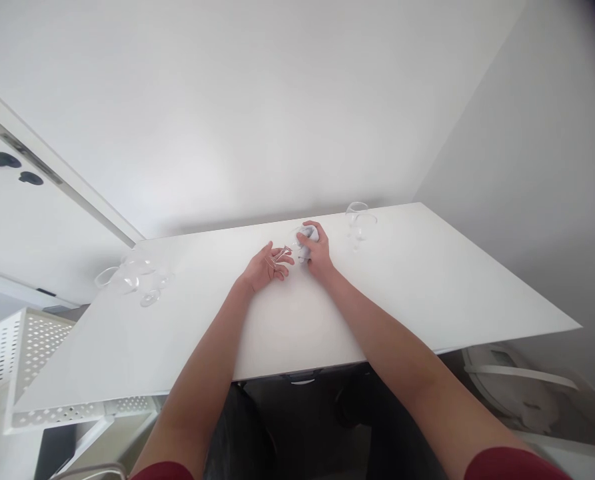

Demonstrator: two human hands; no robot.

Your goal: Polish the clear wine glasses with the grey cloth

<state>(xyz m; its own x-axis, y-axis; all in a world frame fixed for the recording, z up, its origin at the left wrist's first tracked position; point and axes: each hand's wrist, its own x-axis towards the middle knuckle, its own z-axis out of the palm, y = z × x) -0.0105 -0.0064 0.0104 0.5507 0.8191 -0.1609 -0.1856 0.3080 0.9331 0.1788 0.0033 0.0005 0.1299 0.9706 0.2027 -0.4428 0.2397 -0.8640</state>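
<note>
Over the middle of the table, a clear stemmed glass (293, 239) lies sideways between my two hands. My left hand (266, 268) is palm up, its fingers loosely curled around the foot and stem end. At the bowl end, my right hand (318, 250) grips a white cloth (307, 235), with the thumb on top and the cloth pressed against the bowl. Much of the bowl is hidden by the cloth and fingers, so I cannot tell how far the cloth goes inside.
Several clear glasses (133, 280) are grouped at the left of the white table (297, 333). More clear glasses (360, 223) stand near the back edge, right of my hands. A white perforated rack (44, 343) is beside the table's left side. A wall rises behind.
</note>
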